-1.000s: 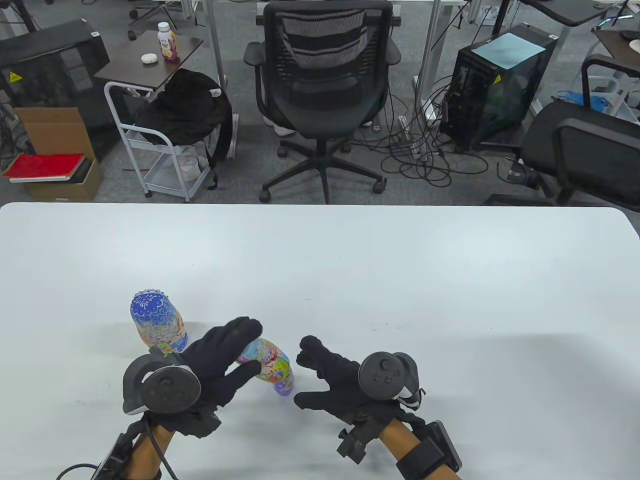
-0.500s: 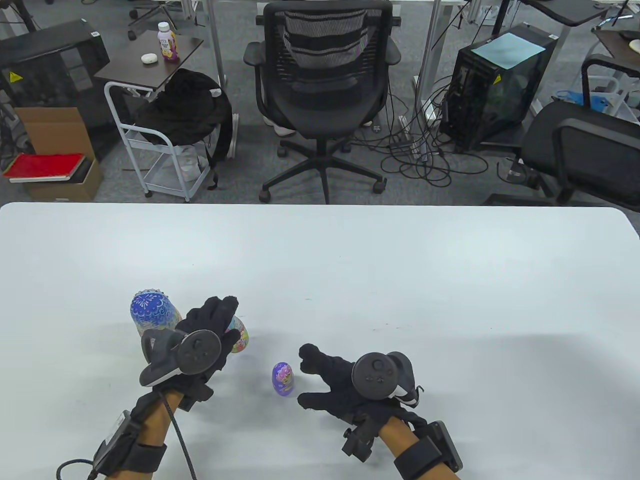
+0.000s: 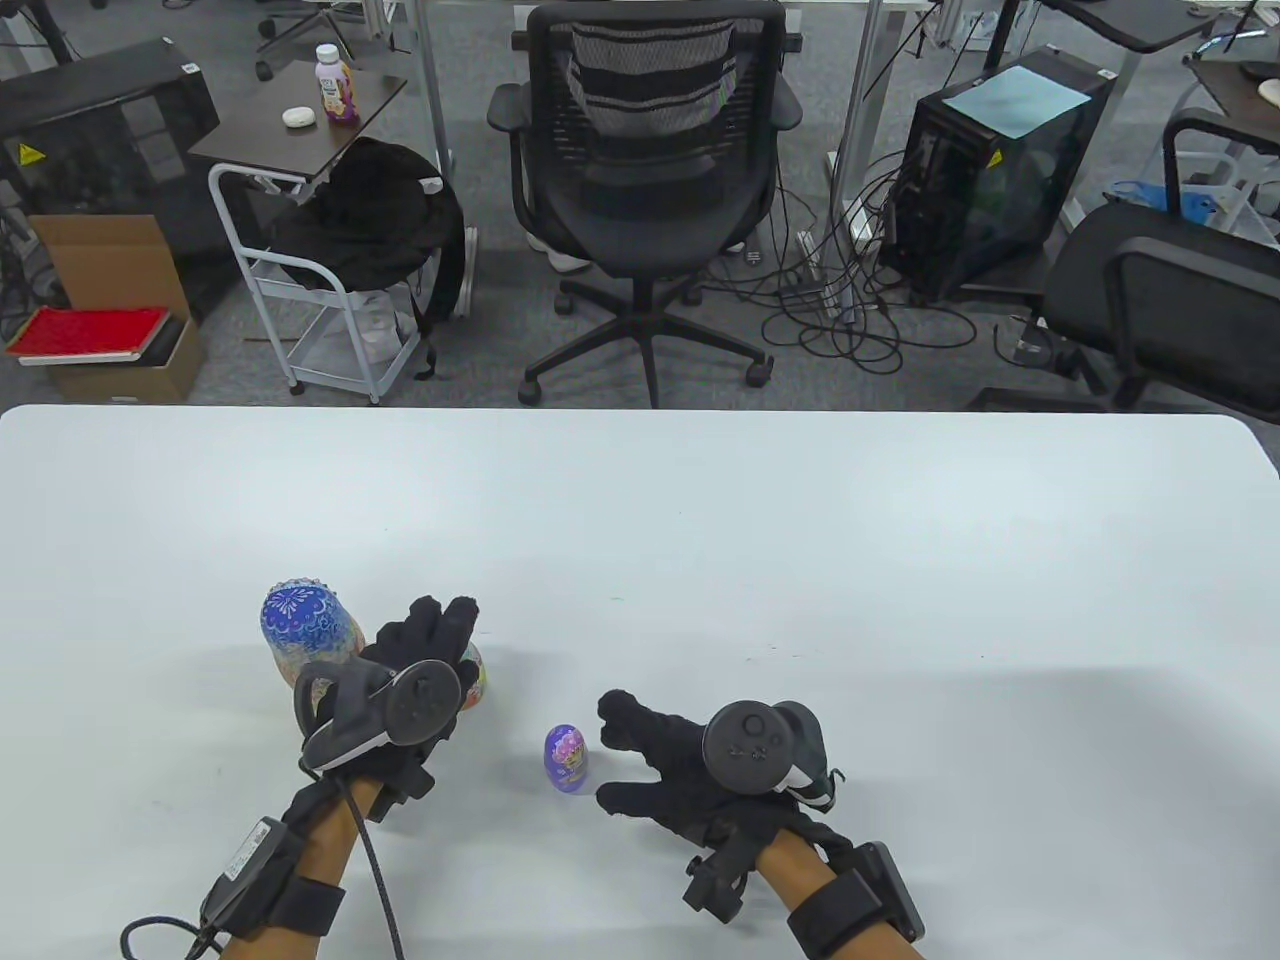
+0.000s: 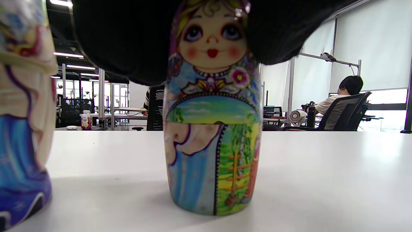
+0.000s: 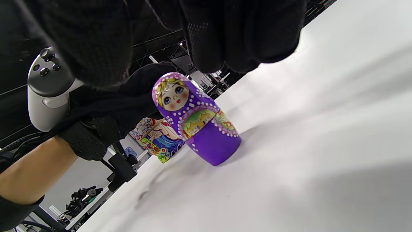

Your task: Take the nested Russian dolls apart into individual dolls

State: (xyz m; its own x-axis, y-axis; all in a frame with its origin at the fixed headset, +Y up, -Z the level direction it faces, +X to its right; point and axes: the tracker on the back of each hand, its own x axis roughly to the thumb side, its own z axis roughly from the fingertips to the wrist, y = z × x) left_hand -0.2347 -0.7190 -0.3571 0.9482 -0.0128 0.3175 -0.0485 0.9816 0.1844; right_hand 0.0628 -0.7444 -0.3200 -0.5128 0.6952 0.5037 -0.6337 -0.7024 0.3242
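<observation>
The right hand [image 3: 690, 770] rests on the white counter [image 3: 800, 560], fingers spread and holding nothing, just beside the small purple doll [image 3: 566, 757]. Farther back, the left hand [image 3: 420, 670] grips the middle doll's [image 4: 212, 129] head. The largest doll [image 3: 300, 625] stands beside it.

This is an open-plan office or lab. Beyond the white table [image 3: 640, 520], at twelve o'clock, a black mesh office chair [image 3: 648, 190] stands on grey carpet, with a computer tower [image 3: 990, 170] and tangled cables [image 3: 850, 320] at one o'clock. The left wrist view shows rows of desks, ceiling strip lights, roller blinds and a seated worker [image 4: 338, 103].
</observation>
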